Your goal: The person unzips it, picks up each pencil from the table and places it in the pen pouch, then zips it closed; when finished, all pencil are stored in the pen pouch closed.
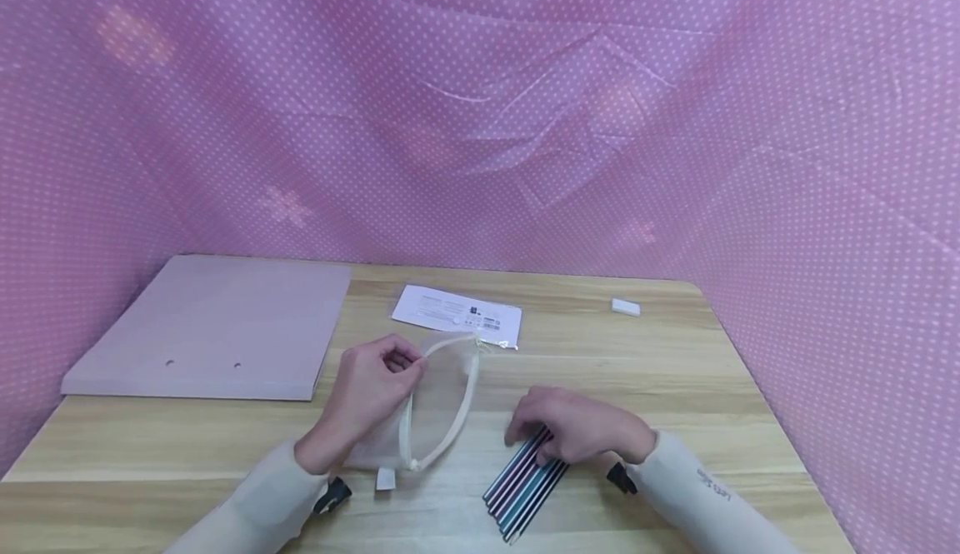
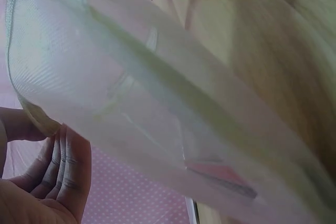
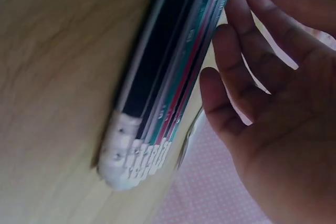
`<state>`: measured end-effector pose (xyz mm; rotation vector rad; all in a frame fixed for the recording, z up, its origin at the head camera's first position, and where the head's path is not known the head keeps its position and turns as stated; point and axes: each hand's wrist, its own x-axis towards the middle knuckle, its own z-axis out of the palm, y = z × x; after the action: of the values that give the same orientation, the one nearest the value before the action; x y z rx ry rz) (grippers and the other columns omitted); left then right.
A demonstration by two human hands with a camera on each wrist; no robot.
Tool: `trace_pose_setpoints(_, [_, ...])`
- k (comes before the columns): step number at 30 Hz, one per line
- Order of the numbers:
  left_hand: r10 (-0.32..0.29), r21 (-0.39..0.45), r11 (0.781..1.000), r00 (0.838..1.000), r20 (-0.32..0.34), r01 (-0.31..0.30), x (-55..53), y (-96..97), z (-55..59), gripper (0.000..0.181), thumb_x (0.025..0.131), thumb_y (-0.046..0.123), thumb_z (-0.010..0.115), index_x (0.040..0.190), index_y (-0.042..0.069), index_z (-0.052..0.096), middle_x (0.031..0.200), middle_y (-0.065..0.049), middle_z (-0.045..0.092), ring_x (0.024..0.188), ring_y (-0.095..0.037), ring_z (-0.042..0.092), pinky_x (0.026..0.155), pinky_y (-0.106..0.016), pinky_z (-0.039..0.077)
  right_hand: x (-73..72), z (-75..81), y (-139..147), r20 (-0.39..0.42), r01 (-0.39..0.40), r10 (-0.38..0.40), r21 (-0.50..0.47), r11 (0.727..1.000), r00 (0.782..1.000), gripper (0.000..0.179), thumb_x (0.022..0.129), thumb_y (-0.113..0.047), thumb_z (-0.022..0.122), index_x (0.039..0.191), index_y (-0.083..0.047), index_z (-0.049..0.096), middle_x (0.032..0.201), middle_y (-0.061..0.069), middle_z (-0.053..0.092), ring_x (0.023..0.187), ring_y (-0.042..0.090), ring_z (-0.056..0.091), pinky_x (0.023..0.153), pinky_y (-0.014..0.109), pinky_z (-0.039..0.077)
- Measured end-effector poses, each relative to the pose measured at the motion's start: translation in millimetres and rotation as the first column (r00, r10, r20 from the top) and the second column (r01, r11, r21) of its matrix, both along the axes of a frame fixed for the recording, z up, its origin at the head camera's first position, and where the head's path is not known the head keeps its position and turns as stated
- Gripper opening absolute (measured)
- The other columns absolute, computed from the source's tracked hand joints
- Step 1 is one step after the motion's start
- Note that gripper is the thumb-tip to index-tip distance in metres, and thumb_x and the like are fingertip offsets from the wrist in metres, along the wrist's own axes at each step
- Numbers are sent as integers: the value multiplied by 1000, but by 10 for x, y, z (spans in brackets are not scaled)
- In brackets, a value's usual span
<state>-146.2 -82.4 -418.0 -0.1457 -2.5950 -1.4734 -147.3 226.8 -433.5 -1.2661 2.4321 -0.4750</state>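
My left hand (image 1: 375,383) pinches the upper rim of a pale, see-through mesh pouch (image 2: 142,93), its mouth gaping toward the right. A small white tag (image 1: 386,479) sticks out below it. My right hand (image 1: 573,425) arches over a flat row of pencils (image 1: 525,487), thumb and forefinger at either side of the row. Dark, teal and maroon barrels fan toward the front edge. Their white eraser ends (image 3: 136,161) show in the right wrist view, where the other fingers (image 3: 226,56) lie loosely bent along the pencils' far side.
Behind the pouch lies a flat white printed packet (image 1: 457,314). A small white block (image 1: 626,307) sits at the back right of the wooden table (image 1: 675,371). At the left rests a large pale pink folder (image 1: 225,321). Pink dotted cloth (image 1: 480,121) hangs around the table.
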Motion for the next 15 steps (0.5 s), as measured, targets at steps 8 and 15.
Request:
trace_pose_setpoints(8, [21,3,1000,1000,21,-21,-5,-4,17,8,83,19,80,84,13,75,75,1,73,66,-9,63,63,-18,52,-33,-46,-10,-14,-30,30,1,1000,999,43,75,5,73,108,-22,73,106,-13,70,102,2,58,94,22,50])
trace_pose_setpoints(15, [32,-1,999,999,38,-32,-9,-4,31,5,83,18,80,83,15,75,76,1,73,67,-10,64,63,-19,52,-75,-84,-15,-2,-55,55,-54,997,998,40,72,10,70,99,-21,72,98,-10,68,94,2,56,87,18,49])
